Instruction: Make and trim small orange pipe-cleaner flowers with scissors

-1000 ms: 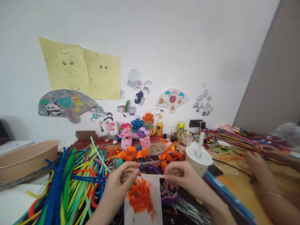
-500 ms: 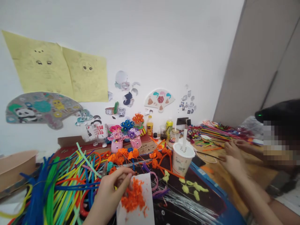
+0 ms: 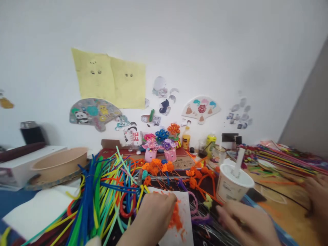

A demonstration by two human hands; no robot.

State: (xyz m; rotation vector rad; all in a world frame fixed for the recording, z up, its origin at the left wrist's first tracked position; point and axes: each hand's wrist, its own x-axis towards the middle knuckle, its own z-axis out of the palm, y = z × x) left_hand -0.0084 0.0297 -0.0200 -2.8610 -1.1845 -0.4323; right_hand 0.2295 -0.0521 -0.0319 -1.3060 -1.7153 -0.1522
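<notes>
My left hand (image 3: 157,213) is closed, knuckles up, over a white sheet of paper (image 3: 188,218) strewn with orange fuzzy shreds (image 3: 176,218). Whatever its fingertips pinch is hidden. My right hand (image 3: 247,222), smeared by motion, has its fingers curled together in front of a white lidded cup with a straw (image 3: 233,188). Something small may be between those fingers; I cannot make it out. Between my hands lie purple pipe cleaners (image 3: 193,203) and a pale yellow fuzzy piece (image 3: 208,201). Orange pipe-cleaner flowers (image 3: 156,167) lie just beyond the paper.
A heap of coloured pipe cleaners (image 3: 102,198) spreads on the left, near a beige oval container (image 3: 60,162). Flower pots (image 3: 150,155) and a yellow-capped bottle (image 3: 186,138) stand along the wall. Another person's hand (image 3: 317,196) is at the far right.
The view has turned left, shifting everything rightward. My right hand has come into view from the bottom right. My left hand stays over the paper, now with its knuckles up.
</notes>
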